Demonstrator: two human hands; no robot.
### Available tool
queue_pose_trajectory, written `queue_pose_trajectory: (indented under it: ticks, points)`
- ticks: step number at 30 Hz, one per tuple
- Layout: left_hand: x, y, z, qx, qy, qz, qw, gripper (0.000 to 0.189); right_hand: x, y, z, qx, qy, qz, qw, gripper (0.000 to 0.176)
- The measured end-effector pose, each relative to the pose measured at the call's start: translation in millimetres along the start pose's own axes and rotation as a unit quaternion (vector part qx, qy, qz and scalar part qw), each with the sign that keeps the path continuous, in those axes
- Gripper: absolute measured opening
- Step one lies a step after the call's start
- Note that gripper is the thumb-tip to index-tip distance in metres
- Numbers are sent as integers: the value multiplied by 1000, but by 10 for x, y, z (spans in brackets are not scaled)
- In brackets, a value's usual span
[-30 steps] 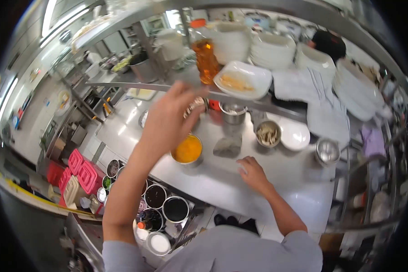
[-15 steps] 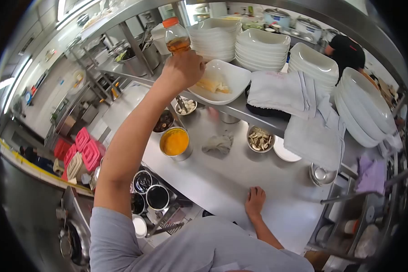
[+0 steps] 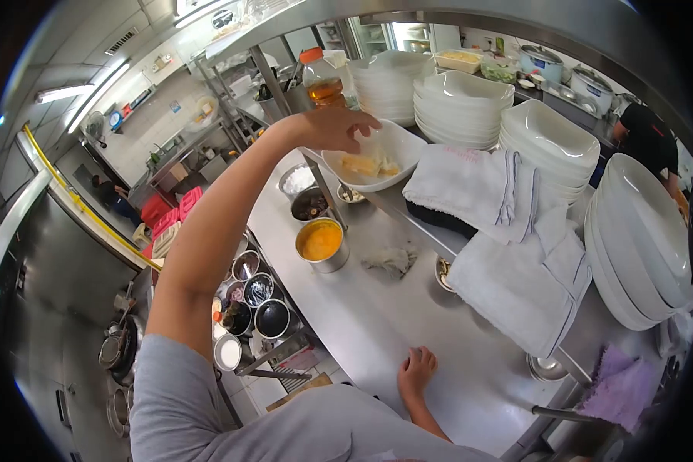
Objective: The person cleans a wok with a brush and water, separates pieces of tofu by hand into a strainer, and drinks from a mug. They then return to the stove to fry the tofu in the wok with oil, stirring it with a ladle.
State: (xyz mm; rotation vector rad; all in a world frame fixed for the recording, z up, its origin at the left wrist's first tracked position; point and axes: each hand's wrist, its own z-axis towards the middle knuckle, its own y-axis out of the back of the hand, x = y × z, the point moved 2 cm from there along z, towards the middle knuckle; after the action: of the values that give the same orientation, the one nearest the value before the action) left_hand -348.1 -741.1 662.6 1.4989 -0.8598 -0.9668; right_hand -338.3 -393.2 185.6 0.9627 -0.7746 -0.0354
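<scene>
My left hand (image 3: 337, 128) reaches up to the steel shelf, its fingers apart and bent over the near-left rim of a white square bowl (image 3: 403, 154). Pale yellow pieces of food (image 3: 366, 165) lie in that bowl. Just behind the hand stands a clear bottle (image 3: 326, 86) with an orange cap and amber liquid; the hand hides its lower part. On the steel counter (image 3: 362, 316), near my body, my right hand (image 3: 417, 369) lies with loosely bent fingers and nothing visible in it.
A metal pot of orange-yellow liquid (image 3: 320, 242) and a crumpled grey cloth (image 3: 391, 262) are on the counter. Stacked white bowls (image 3: 463, 112), folded white towels (image 3: 470, 185) and tilted white dishes (image 3: 639, 231) fill the shelf. Another person (image 3: 651, 138) is at the far right.
My left hand has gone from a closed fist near the bottle to spread fingers at the bowl's rim. My right hand still lies on the counter. The head view has shifted.
</scene>
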Motion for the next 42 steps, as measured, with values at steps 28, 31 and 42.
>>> queue_pose_trajectory:
  ticks: [28,31,42]
  points:
    - [-93,-54,-417,-26,-55,8,998,51,-30,-53,-11,-3,4,27,1000,30]
    - [-61,-162,-508,-173,-121,17,977,45,-12,-55,-6,12,10,20,1000,30]
    - [-1038,-211,-1750,-438,-247,100,859,25,-94,-176,-55,45,10,24,999,27]
